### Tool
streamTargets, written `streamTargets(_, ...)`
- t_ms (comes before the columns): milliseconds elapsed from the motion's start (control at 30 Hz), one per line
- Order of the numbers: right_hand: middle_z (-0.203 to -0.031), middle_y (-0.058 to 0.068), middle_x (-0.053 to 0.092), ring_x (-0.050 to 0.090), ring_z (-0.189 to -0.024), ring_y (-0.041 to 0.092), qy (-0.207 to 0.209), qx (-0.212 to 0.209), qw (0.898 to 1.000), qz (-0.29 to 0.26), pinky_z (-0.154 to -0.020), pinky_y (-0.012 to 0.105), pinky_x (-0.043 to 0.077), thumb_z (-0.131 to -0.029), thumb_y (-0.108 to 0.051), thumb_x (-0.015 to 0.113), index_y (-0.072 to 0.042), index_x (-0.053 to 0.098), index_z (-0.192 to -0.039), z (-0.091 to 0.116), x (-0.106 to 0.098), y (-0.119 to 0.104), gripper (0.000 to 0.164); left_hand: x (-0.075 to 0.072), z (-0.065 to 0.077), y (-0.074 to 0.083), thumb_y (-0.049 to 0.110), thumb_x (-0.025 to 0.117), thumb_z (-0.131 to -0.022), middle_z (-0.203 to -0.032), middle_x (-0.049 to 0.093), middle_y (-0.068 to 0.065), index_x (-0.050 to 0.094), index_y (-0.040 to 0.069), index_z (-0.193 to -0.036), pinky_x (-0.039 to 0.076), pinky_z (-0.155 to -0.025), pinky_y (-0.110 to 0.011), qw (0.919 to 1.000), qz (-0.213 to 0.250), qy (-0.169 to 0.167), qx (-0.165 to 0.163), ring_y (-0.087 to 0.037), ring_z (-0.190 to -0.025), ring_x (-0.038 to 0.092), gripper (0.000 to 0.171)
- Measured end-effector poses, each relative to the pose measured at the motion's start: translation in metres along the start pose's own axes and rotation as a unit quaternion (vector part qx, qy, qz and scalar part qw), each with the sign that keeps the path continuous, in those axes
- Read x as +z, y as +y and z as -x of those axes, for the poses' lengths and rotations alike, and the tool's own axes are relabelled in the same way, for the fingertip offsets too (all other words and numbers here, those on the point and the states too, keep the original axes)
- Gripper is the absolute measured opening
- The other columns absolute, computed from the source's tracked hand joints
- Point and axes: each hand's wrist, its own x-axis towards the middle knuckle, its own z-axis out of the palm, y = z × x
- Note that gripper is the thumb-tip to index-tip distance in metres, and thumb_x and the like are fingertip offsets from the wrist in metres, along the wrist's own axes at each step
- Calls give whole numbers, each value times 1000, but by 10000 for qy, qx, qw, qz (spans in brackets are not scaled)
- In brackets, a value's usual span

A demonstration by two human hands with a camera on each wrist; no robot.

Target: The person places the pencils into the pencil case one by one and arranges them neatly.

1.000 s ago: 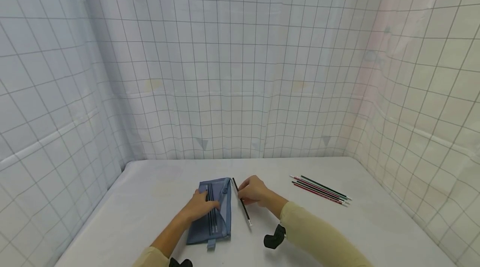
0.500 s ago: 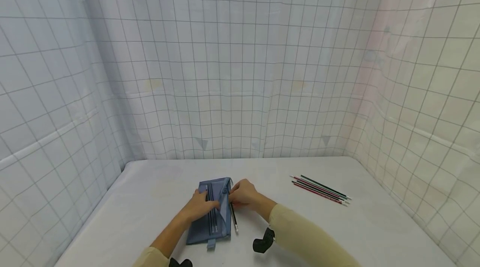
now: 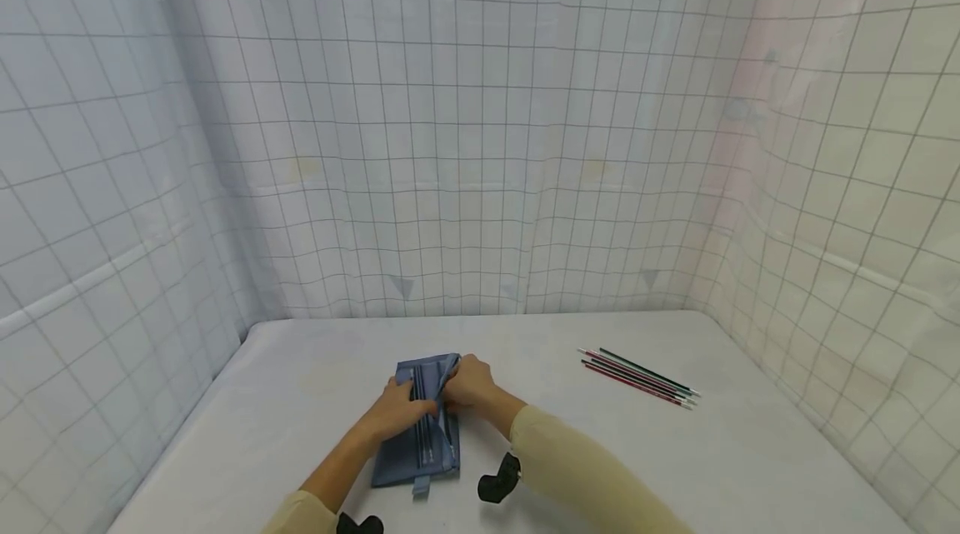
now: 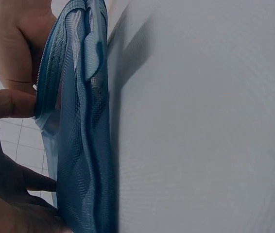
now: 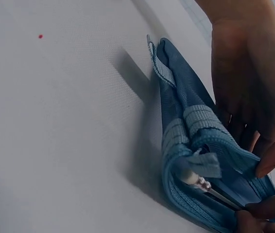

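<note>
A blue zippered pencil case [image 3: 393, 463] lies on the white table, its zipper side open. My left hand [image 3: 397, 413] lies across it and holds the case, thumb at the zipper edge, which lifts the mouth. Dark pencil-like lines [image 3: 425, 438] run along its top face; whether they are under the fabric I cannot tell. My right hand [image 3: 471, 380] is at the case's right side, fingertips in the opening. In the right wrist view those fingers pinch a pencil [image 5: 203, 184] inside the mouth, its white eraser and metal ferrule visible. The rest of that pencil is hidden.
Several red, black and green pencils [image 3: 637, 378] lie side by side at the right of the table [image 3: 570, 451]. A fabric tab [image 3: 422, 486] sticks out from the case's near edge. White gridded curtains [image 3: 480, 142] enclose the back and sides.
My right hand has moved left with the dark pencil, from the table beside the case into its open side. My left hand has stayed on the case.
</note>
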Motion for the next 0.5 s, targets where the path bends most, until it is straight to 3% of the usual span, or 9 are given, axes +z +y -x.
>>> streamTargets(333, -81, 10, 68, 69, -63, 18, -7, -22, 9999, 119, -58, 29, 59, -81, 9, 74, 5, 74, -85, -4, 4, -3, 6, -2, -1, 1, 34, 71, -82, -159, 12, -43, 33, -18, -151, 22, -114, -70, 10000, 60, -46, -30, -59, -145, 21, 94)
streamTargets(433, -85, 12, 67, 66, -68, 20, -381, 129, 9974, -602, -63, 32, 59, -84, 11, 67, 8, 70, -89, -1, 4, -4, 6, -2, 0, 1, 35, 70, -84, -160, 10, -43, 32, -18, -152, 21, -114, -71, 9999, 82, -80, -29, -60, -146, 19, 94)
streamTargets(500, -88, 13, 64, 64, -72, 21, -674, 310, 9891, -1272, -66, 34, 59, -88, 11, 62, 8, 67, -93, 0, 4, -3, 8, -2, 0, 1, 35, 70, -85, -160, 10, -43, 31, -18, -152, 21, -114, -71, 9999, 103, -98, -48, -60, -146, 18, 94)
